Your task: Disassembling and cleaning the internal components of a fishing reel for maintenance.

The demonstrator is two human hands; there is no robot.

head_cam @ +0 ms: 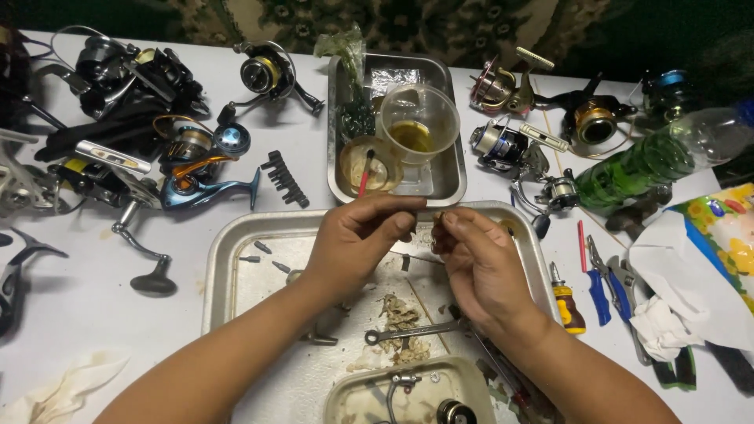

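Observation:
My left hand and my right hand meet over the back edge of a large steel tray. The left fingers pinch a thin dark tool or rod. The right fingertips pinch a small greasy reel part. The part is mostly hidden by my fingers. A wrench and clumps of dirty grease lie in the tray below my hands.
A smaller steel tray behind holds a plastic cup of yellow oil and a brush. Several fishing reels lie left and right. A green bottle, pliers, a small screwdriver, a bit strip and a white bowl surround them.

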